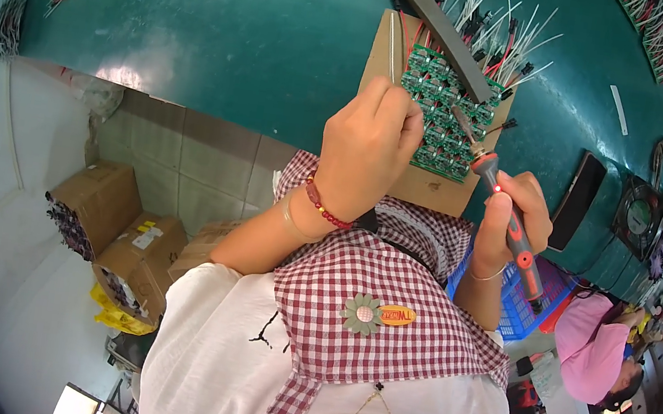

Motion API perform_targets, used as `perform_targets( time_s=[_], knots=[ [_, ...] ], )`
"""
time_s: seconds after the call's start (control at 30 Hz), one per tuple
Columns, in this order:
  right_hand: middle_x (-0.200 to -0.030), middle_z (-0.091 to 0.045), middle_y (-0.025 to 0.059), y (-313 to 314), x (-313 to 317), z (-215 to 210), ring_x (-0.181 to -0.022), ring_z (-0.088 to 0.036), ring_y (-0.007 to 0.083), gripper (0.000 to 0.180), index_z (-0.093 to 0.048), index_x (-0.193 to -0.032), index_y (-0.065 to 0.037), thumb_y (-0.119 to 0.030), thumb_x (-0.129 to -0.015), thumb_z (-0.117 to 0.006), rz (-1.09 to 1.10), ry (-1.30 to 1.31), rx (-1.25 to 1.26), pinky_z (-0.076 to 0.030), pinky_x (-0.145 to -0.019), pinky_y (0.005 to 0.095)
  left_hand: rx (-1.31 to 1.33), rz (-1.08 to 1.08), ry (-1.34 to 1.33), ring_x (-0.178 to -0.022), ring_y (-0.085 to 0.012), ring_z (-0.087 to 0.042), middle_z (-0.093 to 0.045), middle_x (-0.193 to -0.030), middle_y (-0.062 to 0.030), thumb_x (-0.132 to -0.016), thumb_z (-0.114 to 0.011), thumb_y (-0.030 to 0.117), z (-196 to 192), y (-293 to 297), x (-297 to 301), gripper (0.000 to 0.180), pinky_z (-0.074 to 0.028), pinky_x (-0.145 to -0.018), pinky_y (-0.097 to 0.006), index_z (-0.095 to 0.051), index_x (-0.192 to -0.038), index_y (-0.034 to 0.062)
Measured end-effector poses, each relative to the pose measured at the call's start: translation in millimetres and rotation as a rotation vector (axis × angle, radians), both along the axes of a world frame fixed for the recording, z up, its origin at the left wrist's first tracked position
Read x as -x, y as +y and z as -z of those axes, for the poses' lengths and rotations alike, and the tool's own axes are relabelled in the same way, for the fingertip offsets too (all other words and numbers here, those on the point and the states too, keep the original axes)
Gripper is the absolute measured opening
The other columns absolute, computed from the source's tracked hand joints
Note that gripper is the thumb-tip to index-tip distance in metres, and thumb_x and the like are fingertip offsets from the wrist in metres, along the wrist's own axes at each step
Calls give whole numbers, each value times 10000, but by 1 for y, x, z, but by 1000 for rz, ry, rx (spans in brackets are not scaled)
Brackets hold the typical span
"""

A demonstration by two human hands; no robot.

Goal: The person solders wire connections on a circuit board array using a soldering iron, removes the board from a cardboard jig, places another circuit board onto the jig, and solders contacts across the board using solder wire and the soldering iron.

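Observation:
In my right hand (513, 220) is a soldering iron (486, 171) with a grey and red handle and a small red light. Its tip is over a green panel of small circuit boards (436, 128), near the middle; whether it touches cannot be seen. My left hand (373, 141) is closed in a pinch at the panel's left side; what it grips is hidden. A thin pale strip (391, 42) runs down the board to its knuckles. Under the panel lies a brown backing board (445, 193). A grey bar (455, 51) lies across the panel's upper part.
White, red and black wires (499, 40) fan out behind the panel. A phone (578, 201) and a small fan (637, 214) sit at right on the green table (229, 32). Below are a blue crate (525, 306) and cardboard boxes (99, 204). A person in pink (587, 349) is at right.

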State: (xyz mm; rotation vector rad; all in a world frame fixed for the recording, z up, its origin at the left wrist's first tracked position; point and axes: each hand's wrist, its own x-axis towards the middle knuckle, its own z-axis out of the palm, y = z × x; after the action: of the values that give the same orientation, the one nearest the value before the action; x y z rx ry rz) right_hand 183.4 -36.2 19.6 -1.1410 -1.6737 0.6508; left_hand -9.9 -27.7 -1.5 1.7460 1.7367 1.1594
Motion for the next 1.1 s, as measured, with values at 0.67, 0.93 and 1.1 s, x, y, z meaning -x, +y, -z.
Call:
perform_targets(
  time_s=[0.67, 0.93, 1.1],
  knots=[
    [-619, -559, 70, -2, -6, -6, -520, -496, 167, 123, -656, -915, 27, -52, -822, -639, -20, 24, -67, -376, -492, 285, 33, -22, 30, -616, -193, -612, -553, -753, -67, -760, -696, -37, -2, 2, -4, 153, -490, -534, -309, -565, -800, 32],
    [-593, -525, 52, -4, -19, 1, -517, -469, 150, 125, -664, -896, 24, -73, -821, -638, 54, 36, -31, -345, -486, 274, 17, 38, 79, -605, -216, -596, -548, -752, -68, -747, -699, -20, -1, 6, -19, 142, -474, -526, -323, -574, -779, 38],
    [-581, -519, 53, 0, -11, 0, -502, -464, 153, 110, -667, -864, 27, -47, -786, -641, 27, 5, -34, -340, -480, 279, 11, 47, 133, -586, -234, -579, -544, -739, -64, -739, -712, 3, -1, 9, -23, 148, -463, -515, -335, -574, -770, 45]
  ],
)
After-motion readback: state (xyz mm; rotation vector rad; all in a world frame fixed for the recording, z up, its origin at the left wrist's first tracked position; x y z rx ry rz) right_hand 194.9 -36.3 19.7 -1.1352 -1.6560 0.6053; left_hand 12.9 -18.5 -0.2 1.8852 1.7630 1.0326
